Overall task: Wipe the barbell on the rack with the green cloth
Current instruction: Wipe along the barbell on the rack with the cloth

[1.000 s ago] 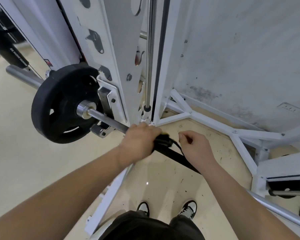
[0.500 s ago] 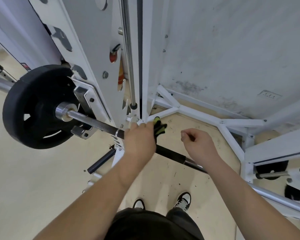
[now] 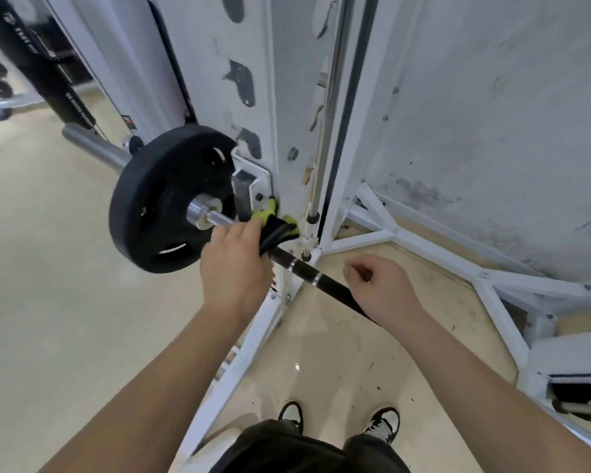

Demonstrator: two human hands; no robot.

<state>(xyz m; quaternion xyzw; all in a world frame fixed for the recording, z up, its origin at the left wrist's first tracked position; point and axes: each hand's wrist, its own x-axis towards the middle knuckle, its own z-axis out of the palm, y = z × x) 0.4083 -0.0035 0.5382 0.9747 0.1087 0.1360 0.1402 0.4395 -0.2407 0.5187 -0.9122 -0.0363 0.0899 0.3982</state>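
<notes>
The barbell runs from a black weight plate at centre left down to the right, its shaft dark with silver rings. My left hand is closed around the shaft just right of the plate's silver collar, with a green and black cloth wrapped under it and sticking out past my fingers. My right hand hangs in a loose fist over the bar further right, holding nothing that I can see. The bar passes behind that wrist.
A white rack upright with a chrome guide rod stands right behind the bar. White base struts spread over the floor toward a scuffed wall. My shoes are below. More plates and a black machine stand at far left.
My left hand has slid with the cloth along the bar toward the weight plate. The right hand has stayed over the bar, and the view has swung.
</notes>
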